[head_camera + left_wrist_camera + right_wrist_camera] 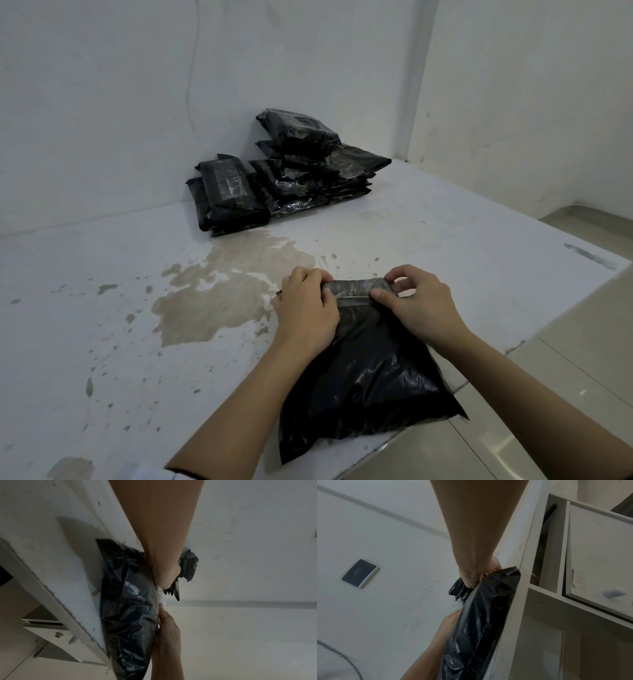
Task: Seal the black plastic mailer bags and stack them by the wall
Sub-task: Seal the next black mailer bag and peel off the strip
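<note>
Both hands, left and right, pinch the flap of a bag on the table's near edge (seal unfinished); many sealed bags are already stacked by the wall.

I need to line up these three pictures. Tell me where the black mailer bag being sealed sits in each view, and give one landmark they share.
Head: mailer bag lies low and right of centre on the white table, partly overhanging its near edge, both hands at its flap.
Left wrist: bag runs down the centre, along the table edge.
Right wrist: bag fills lower centre, against the table edge.
Shared landmark: the pile of sealed bags by the wall, seen small past the hand in both wrist views.
</note>
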A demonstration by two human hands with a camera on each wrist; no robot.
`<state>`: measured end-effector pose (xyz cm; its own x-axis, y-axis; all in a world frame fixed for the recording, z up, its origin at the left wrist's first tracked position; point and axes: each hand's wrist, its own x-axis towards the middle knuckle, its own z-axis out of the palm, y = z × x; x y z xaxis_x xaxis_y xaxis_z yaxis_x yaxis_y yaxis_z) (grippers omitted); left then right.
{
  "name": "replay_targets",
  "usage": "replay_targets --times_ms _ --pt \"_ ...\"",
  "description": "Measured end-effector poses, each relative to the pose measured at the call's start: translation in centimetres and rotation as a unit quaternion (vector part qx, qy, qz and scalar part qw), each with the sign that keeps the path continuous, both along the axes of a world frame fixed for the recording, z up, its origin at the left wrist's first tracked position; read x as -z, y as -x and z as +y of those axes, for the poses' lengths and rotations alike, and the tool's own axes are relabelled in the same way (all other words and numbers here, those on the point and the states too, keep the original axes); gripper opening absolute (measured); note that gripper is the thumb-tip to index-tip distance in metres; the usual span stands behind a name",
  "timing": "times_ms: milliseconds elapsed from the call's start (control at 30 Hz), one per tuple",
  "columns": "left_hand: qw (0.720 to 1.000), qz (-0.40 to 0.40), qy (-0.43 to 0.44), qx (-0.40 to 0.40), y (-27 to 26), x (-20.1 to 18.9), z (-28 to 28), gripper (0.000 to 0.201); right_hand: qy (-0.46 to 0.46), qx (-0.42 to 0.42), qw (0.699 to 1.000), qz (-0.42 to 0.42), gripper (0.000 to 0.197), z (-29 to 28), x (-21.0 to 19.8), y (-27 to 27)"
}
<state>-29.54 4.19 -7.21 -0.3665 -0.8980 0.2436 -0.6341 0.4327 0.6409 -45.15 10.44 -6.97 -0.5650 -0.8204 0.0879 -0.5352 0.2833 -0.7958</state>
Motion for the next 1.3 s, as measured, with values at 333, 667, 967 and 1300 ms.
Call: replay_targets --times_ms 333,667,967,1300 --pt "0.99 -0.045 0.119 -0.064 -2.7 0.3 1.4 0.048 -0.112 0.051 0.977 0.174 0.065 -1.0 -1.1 -2.4" --pt "0.972 -0.193 0.044 -0.126 -1.3 -0.8 2.0 0.059 -0.043 0.082 0.992 0.087 0.049 -0.4 -0.9 -1.6" --pt "0.973 -0.197 -0.056 -0.106 0.2 -1.5 1.1 0.052 -0.031 0.028 0.995 0.086 0.038 0.8 -0.2 -1.8" --pt "0.961 -0.259 -0.054 -0.08 0.7 -2.3 -0.1 0.065 -0.069 0.099 0.99 0.076 0.059 0.0 -0.9 -2.1"
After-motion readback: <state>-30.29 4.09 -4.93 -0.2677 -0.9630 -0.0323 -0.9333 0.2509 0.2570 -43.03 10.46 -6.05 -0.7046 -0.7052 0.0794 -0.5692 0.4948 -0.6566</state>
